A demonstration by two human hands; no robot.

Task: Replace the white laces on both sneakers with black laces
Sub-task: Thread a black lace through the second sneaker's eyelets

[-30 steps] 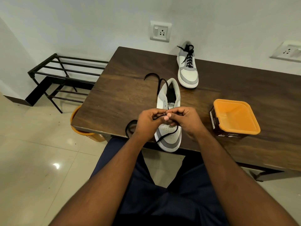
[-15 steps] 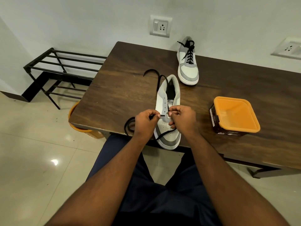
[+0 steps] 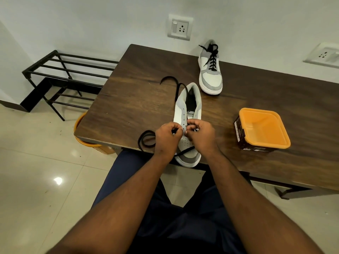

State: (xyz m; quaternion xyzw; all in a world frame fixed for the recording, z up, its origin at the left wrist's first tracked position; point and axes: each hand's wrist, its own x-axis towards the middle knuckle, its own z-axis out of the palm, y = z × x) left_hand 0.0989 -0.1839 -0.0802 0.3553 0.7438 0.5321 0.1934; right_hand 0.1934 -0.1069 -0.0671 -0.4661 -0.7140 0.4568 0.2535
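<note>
A white and grey sneaker point(image 3: 189, 107) lies at the near edge of the brown table point(image 3: 143, 99), toe toward me and overhanging the edge. A black lace point(image 3: 145, 139) crosses its toe, loops at the left and trails past the heel. My left hand point(image 3: 167, 138) pinches the lace beside the left eyelets. My right hand point(image 3: 200, 135) pinches the lace tip at the eyelets over the tongue. A second sneaker point(image 3: 211, 74), laced in black, stands at the back of the table.
An orange-lidded tub point(image 3: 264, 129) sits on the table to the right. An orange bucket point(image 3: 82, 136) stands under the table's left corner. A black metal rack point(image 3: 66, 79) stands on the floor at the left. Wall sockets point(image 3: 180, 27) are behind the table.
Both hands have stayed over the near sneaker's eyelets, shifting slightly apart and up the shoe. The view has tilted a little. The lace loop at the left shows more.
</note>
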